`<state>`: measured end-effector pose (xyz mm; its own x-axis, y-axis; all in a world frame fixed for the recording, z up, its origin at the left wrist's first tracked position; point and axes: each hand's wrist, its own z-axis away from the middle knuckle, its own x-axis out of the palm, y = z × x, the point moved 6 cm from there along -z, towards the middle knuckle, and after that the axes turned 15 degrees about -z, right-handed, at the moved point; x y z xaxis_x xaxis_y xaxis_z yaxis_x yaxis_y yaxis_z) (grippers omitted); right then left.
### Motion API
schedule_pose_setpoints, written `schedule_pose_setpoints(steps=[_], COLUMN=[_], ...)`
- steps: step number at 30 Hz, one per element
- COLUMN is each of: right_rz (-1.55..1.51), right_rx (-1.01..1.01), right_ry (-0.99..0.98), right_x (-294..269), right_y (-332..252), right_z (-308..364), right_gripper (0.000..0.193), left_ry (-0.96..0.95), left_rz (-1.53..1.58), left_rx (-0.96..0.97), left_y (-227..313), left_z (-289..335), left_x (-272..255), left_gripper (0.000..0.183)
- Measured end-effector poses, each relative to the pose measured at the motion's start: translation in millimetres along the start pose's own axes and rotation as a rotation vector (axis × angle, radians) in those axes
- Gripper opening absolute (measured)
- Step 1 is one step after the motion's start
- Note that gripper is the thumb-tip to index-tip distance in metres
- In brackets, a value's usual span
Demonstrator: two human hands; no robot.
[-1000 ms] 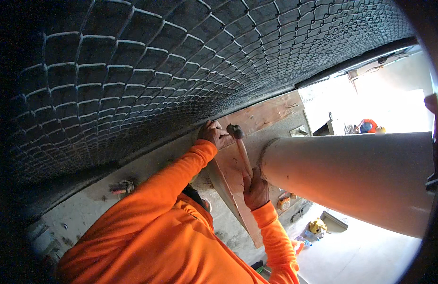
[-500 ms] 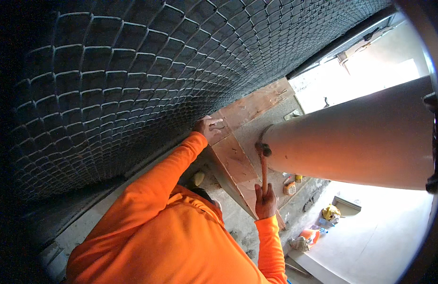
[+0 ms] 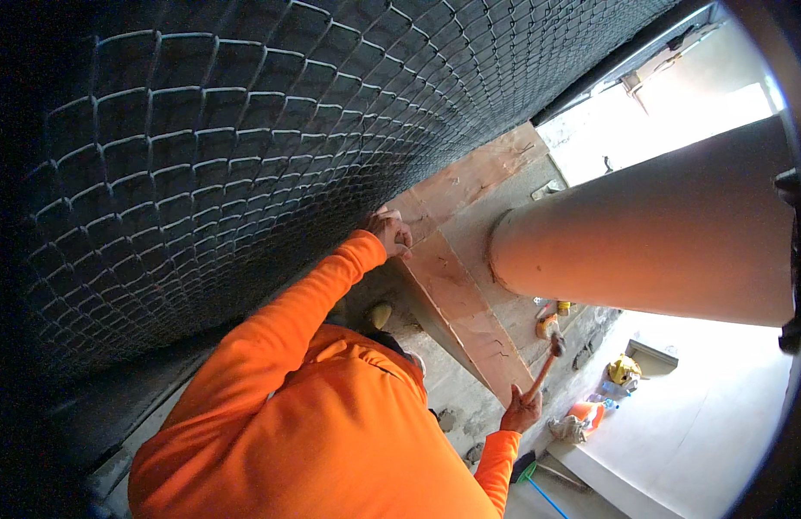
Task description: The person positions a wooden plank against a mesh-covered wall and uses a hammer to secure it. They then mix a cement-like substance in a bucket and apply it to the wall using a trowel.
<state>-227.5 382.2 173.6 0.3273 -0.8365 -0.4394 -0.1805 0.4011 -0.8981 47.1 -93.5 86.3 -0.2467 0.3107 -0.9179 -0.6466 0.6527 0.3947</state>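
My right hand (image 3: 521,410) grips the wooden handle of a hammer (image 3: 543,370). Its small dark head points up and away, clear of the tiles. By the foot of the mesh, my left hand (image 3: 390,232) has its fingers bent together at the inner end of a long reddish-brown tile (image 3: 457,290). Whatever those fingers pinch, if anything, is too small to make out. Another reddish tile (image 3: 478,177) runs from that corner toward the far opening.
Chain-link mesh (image 3: 271,130) rises on the left. A thick round column (image 3: 643,225) stands on the right. Beyond the tile strip lie a tape roll (image 3: 547,326), a yellow bundle (image 3: 624,370) and an orange bottle (image 3: 586,413). A blue-handled broom (image 3: 547,495) shows below.
My right hand has drawn the hammer from beside the column's base toward the lower right. My left hand stays at the corner, its fingers now more curled. The view has shifted slightly.
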Motion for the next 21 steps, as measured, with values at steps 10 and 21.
schedule_pose_setpoints(steps=[10, 21], right_rz=[0.355, -0.407], right_rx=[0.163, 0.258], right_ry=[0.384, 0.379], right_x=[-102.0, -100.6], right_y=[98.4, 177.8], right_z=[1.8, -17.6], right_gripper=[0.043, 0.042], left_ry=[-0.370, -0.403], left_rz=[0.035, 0.111], left_rx=[-0.176, -0.211], left_y=[0.6, -5.4], left_z=[-18.6, -24.9], left_x=[-7.1, 5.8], left_gripper=[0.028, 0.026])
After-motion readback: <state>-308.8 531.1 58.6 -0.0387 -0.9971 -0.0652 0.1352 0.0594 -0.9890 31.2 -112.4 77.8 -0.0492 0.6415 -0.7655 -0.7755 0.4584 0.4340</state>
